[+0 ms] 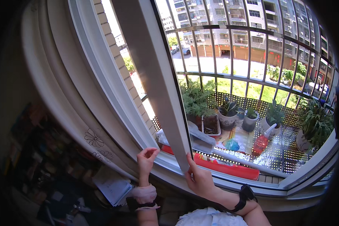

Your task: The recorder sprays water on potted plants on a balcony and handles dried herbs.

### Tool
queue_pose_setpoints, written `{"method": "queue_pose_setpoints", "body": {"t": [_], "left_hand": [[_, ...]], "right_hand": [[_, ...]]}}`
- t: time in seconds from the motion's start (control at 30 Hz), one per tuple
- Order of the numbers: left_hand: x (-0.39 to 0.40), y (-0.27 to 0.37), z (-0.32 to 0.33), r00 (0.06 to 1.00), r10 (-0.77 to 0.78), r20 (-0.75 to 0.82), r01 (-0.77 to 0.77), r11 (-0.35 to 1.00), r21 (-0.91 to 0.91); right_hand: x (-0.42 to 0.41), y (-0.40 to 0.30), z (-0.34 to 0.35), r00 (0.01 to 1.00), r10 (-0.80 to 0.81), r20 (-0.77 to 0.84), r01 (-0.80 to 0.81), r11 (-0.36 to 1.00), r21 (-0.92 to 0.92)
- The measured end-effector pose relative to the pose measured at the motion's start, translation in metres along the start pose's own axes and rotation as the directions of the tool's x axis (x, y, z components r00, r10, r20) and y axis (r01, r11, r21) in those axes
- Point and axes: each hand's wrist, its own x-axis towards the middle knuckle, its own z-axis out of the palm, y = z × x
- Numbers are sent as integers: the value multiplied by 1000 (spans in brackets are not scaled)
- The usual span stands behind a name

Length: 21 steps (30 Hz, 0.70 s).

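Note:
The sliding window's pale frame stile (163,84) runs up and down in front of me, tilted in the view. My right hand (199,179) grips the lower end of this stile, fingers at its edge, with a black band on the wrist. Just left of it, my left hand (147,159) is raised near the window track (169,166), thumb and fingertips close together. Whether something thin is between them cannot be told. A pink scrunchie (145,194) and a black band circle my left wrist.
Beyond the window, a barred cage (231,75) holds potted plants (228,113), a red spray bottle (261,142) and a red roll (226,168). A pale curtain (70,113) hangs at left; papers (113,186) lie below it.

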Motion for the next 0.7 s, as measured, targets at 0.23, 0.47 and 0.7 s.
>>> {"method": "queue_pose_setpoints", "body": {"t": [0.23,0.47,0.7], "left_hand": [[4,-17,-8,999,28,-30,-27,1000,15],[-5,-45,-25,999,44,24,-45,998,48],[-15,-13,-14,992,80,95,-71,993,-92]], "right_hand": [[24,-4,35,1000,9,15,-10,998,55],[33,-9,42,998,4,62,-11,993,119],[38,1,42,995,-91,49,86,992,87]]}}
